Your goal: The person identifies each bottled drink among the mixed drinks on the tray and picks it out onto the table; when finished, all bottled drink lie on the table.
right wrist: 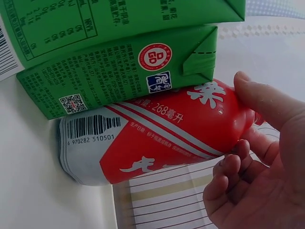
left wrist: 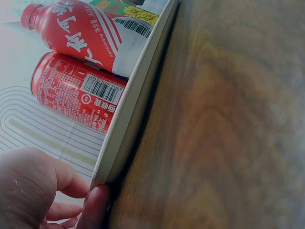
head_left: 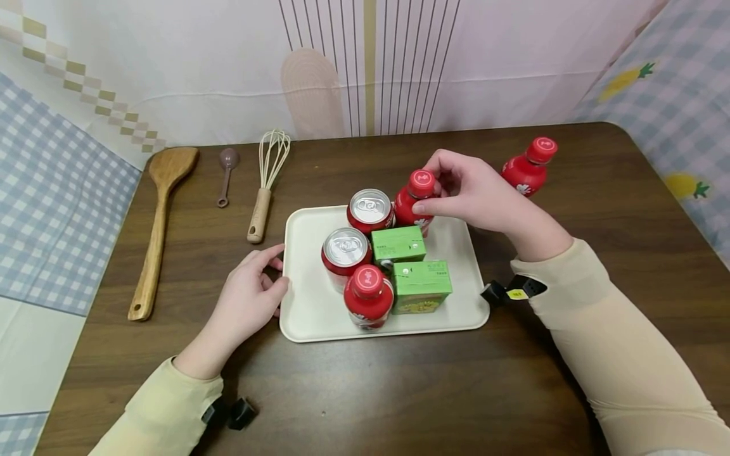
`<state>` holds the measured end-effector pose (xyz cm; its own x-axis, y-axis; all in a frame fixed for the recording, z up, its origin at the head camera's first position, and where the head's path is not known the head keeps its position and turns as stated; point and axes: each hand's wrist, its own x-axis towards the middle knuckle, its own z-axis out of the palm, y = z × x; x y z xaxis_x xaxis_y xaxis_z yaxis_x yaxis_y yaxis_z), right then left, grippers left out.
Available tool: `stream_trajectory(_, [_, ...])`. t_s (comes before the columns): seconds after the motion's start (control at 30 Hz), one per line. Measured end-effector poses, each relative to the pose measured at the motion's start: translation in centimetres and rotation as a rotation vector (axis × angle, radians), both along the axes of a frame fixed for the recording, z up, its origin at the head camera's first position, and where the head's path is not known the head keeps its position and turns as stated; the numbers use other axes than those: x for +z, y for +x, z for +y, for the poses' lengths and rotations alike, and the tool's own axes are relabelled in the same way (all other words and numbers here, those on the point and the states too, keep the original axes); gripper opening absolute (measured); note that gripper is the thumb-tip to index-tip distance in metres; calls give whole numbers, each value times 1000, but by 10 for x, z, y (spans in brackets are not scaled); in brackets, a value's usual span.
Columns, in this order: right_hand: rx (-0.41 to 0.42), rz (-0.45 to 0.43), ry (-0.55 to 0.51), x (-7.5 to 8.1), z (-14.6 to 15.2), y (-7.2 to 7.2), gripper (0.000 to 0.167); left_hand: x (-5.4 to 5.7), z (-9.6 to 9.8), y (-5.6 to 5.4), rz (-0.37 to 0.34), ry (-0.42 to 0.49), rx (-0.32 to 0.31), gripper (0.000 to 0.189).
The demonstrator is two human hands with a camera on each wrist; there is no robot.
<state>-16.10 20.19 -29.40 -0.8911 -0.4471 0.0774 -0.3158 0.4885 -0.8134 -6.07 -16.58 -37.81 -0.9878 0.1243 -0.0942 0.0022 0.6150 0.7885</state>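
Observation:
My right hand (head_left: 476,193) grips a red plastic bottle (head_left: 406,204) near its neck, thumb on one side and fingers on the other. The bottle's base meets the cream tray (head_left: 308,310) at its back, beside a green drink carton (right wrist: 124,71). At the tray's left end, my left hand (head_left: 245,294) pinches the rim; thumb and forefinger meet there in the left wrist view. Also on the tray are two red cans (head_left: 345,247), a second green carton (head_left: 422,285) and another red bottle (head_left: 367,297) at the front.
A third red bottle (head_left: 526,171) stands on the dark wooden table (head_left: 365,399), behind my right forearm. To the left lie a wooden spatula (head_left: 154,240), a small brown measuring spoon (head_left: 225,177) and a whisk (head_left: 262,212). Patterned cloth hangs behind the table.

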Motion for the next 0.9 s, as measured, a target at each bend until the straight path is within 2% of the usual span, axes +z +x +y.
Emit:
stream_trajectory(0.33, [-9,23,-4,-3,-5,2,35,2,1,1,0,2,3,55])
stream_trajectory(0.67, [-61,54,-25,-3,-5,6,26,-2,2,-1,-2,-12,-6,55])
stream_trajectory(0.9, [-57,157,12,-1,-5,6,25,-1,-2,1,-15,-17,-8,56])
